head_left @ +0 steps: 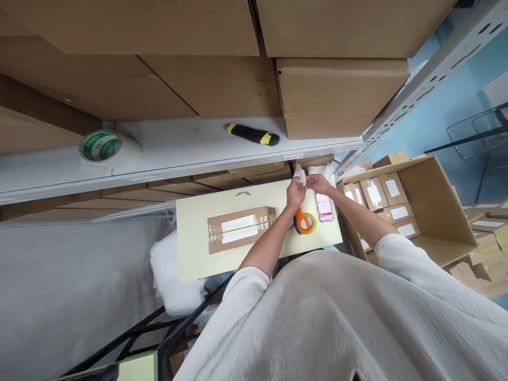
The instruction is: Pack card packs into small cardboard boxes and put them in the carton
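Observation:
At the back edge of a pale yellow board [194, 233], my left hand [296, 192] pinches a small white slip of paper [300, 173]. My right hand [318, 183] meets it from the right, its fingertips closed at the slip's lower edge. Just below my hands lie orange-handled scissors [301, 216] with a yellow-rimmed roll of tape [313, 224]. A phone [324, 207] with a lit pink screen rests under my right forearm. Left of my left arm sits a taped brown box [262, 218] with white labels on it.
A shelf [178, 138] above the board carries large cartons [341, 98], a tape roll [101, 146] and a black-yellow utility knife [253, 134]. On the right stands an open carton [440, 206] of small labelled boxes. White wrapping material [174, 275] bulges out left of the board.

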Available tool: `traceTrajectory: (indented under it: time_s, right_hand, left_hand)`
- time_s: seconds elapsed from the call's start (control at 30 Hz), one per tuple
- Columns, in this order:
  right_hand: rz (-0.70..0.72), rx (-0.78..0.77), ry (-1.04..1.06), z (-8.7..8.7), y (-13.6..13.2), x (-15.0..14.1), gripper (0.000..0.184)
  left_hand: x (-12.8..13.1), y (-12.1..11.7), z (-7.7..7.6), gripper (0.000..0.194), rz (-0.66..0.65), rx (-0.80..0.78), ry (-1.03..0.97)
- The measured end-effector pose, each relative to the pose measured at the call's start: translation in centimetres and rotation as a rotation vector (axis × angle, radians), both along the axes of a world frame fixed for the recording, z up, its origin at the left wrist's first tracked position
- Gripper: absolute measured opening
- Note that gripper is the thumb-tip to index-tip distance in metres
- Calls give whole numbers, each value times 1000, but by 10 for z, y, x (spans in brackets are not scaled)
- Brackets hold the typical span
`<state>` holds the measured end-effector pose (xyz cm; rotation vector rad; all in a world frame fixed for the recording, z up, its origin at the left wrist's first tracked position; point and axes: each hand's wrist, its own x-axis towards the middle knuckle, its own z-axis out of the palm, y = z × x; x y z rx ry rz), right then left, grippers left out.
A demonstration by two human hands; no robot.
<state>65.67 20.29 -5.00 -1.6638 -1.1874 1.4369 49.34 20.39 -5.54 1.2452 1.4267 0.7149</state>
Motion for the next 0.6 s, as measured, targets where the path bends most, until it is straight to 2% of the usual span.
traceTrajectory:
  time_s: [0.33,0.6]
  right_hand:
    - [-65,-17,22,4,-7,-5,12]
    - [-62,2,12,-5,-5,-12,8]
  left_hand:
    - [-4,-4,-6,50,-58,65,83]
    - [-6,-4,-2,55,-86,55,103]
